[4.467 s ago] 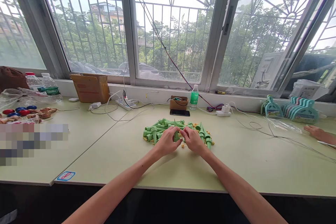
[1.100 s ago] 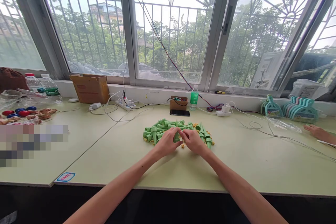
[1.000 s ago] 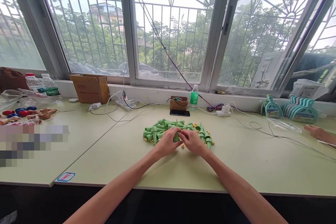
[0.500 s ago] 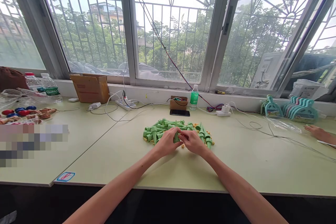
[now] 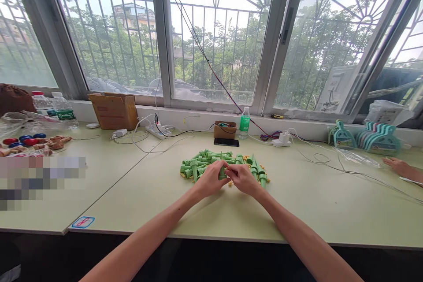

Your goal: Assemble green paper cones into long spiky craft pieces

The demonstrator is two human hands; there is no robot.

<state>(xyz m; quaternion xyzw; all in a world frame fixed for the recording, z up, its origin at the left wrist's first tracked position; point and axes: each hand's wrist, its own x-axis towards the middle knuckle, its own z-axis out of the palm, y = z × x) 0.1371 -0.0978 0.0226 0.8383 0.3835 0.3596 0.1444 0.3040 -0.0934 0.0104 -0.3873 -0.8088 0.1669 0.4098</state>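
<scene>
While a green spike is being held point-up, fine finger work is apparently being done on it

Just in front of the table's middle, the spike is being kept between the two hands, with loose green pieces being spread behind it and to the left, and more green spikes being grouped to the right. Judging by the pose, a fitting or adjusting step is being carried out on this one spike, perhaps with one of the small yellow pieces that are being left scattered around the heap. What seems to be called for next is a steady hold on one side and a small, well-aligned press or turn on the other.

By the left hand, the spike is being gripped: the fingers are being curled over its far side and the thumb is being set lower, with only a spike-wide gap being left between them. By the right hand, the fingers are being bunched close together, and their tips are being brought up against the left fingertips. Whether a small part is being pinched there cannot be told, since the tips are being hidden by the knuckles.
</scene>
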